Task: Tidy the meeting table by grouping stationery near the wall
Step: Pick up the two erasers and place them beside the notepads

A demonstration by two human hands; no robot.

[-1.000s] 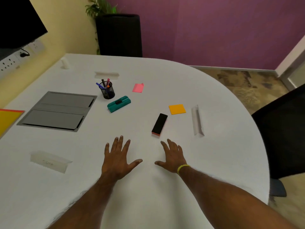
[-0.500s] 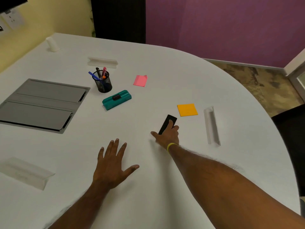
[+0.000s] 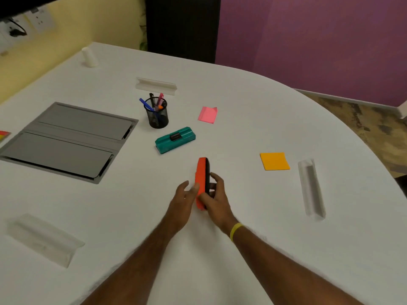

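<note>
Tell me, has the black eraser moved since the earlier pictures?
Yes. The black eraser has left its flat spot beside the orange sticky note; the right hand holds it on edge, farther left of that note.

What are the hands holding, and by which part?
The right hand grips the eraser at its near end; the left hand touches its orange side.

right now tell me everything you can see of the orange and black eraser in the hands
The orange and black oblong eraser is slim, with a flat orange face and a black, plastic-looking back. It stands turned on its long edge, orange face to the left, far end pointing away. The right hand grips its near half, thumb across the orange face, fingers curled round the black side. The left hand touches the orange face with a fingertip. Whether it rests on the white table cannot be told.
</note>
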